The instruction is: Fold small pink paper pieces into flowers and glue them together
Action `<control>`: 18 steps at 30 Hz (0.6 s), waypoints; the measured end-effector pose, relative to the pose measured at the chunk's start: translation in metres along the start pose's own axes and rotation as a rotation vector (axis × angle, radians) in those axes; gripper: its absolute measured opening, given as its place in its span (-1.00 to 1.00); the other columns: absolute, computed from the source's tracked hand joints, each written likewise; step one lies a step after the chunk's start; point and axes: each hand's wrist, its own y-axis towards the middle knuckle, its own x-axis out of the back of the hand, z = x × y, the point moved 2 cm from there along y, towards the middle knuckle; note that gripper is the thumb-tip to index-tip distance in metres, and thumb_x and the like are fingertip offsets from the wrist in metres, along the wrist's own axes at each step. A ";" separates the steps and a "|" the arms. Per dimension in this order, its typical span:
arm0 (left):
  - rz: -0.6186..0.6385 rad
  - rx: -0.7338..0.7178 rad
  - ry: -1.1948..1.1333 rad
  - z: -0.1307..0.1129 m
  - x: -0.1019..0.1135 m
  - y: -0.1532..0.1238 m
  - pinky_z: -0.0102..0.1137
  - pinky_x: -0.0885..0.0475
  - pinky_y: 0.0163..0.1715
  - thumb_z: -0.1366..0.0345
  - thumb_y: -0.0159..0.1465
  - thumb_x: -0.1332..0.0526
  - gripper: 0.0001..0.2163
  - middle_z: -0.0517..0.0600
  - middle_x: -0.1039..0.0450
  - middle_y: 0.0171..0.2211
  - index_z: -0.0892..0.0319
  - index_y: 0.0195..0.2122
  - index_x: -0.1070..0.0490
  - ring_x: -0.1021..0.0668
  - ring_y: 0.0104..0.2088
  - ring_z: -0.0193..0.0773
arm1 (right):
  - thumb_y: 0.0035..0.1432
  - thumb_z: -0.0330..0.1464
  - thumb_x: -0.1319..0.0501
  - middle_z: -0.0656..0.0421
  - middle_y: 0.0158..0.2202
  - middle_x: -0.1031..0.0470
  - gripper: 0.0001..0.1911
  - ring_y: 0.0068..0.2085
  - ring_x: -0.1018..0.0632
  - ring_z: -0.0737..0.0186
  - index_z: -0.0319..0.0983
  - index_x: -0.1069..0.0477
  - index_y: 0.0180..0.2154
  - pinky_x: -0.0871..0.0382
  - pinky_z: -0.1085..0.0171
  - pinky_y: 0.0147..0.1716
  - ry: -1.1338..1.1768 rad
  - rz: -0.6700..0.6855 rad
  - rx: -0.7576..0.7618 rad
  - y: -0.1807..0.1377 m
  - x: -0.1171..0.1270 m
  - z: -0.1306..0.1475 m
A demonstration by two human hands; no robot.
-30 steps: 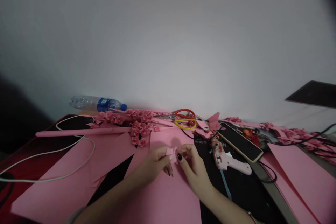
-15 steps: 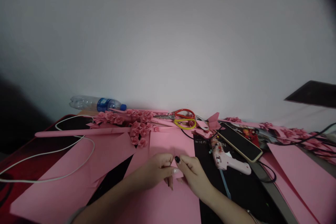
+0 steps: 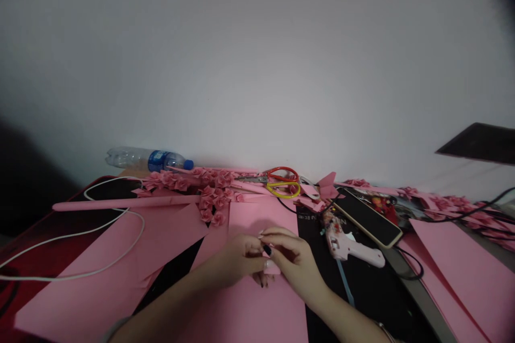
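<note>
A small piece of pink paper [image 3: 272,269] sits between my two hands, partly covered by the fingers. My left hand [image 3: 243,261] pinches it, thumb on top and the other fingers underneath. On the other side my right hand [image 3: 293,258] is closed on the same piece, its dark-nailed thumb against the paper and its forefinger reaching over towards the left fingertips. Below both hands lies a large pink sheet [image 3: 263,313]. Several folded pink paper roses [image 3: 215,198] are heaped behind them.
Scissors [image 3: 284,181] with red and yellow handles lie at the back. To the right are a pink glue gun [image 3: 354,251] and a phone [image 3: 368,220]. A plastic bottle [image 3: 137,158] rests by the wall. A rolled pink tube [image 3: 124,203] and a white cable [image 3: 76,235] are leftward.
My right fingers have lifted and stretched over towards the left fingertips, covering more of the small paper. Both hands stay in nearly the same place.
</note>
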 end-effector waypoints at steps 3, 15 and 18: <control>-0.032 0.021 0.010 0.000 0.002 0.000 -0.40 -0.44 -0.41 0.21 0.10 -0.32 -0.84 -0.08 -0.48 -0.60 0.19 -0.53 -0.53 -0.51 -0.55 -0.28 | 0.13 -0.22 -0.37 0.04 -0.23 -0.64 -0.84 -0.18 -0.65 0.10 -0.15 -0.66 -0.36 -0.55 0.17 -0.15 0.110 -0.033 -0.063 0.001 0.000 -0.004; -0.060 0.065 0.016 0.012 0.008 0.003 -0.47 -0.42 -0.44 0.18 0.09 -0.32 -0.82 -0.11 -0.49 -0.63 0.15 -0.54 -0.56 -0.53 -0.56 -0.31 | -0.07 -0.20 -0.49 0.10 -0.35 -0.59 -0.74 -0.30 -0.61 0.17 -0.22 -0.55 -0.58 -0.52 0.24 -0.26 0.287 -0.056 -0.215 0.001 -0.002 -0.010; -0.048 0.102 -0.026 0.015 0.007 0.003 -0.46 -0.45 -0.39 0.19 0.11 -0.31 -0.83 -0.07 -0.57 -0.57 0.17 -0.50 -0.58 -0.59 -0.49 -0.28 | -0.01 -0.20 -0.45 0.11 -0.38 -0.60 -0.73 -0.33 -0.61 0.18 -0.22 -0.55 -0.58 -0.52 0.24 -0.27 0.229 -0.057 -0.197 0.000 -0.003 -0.008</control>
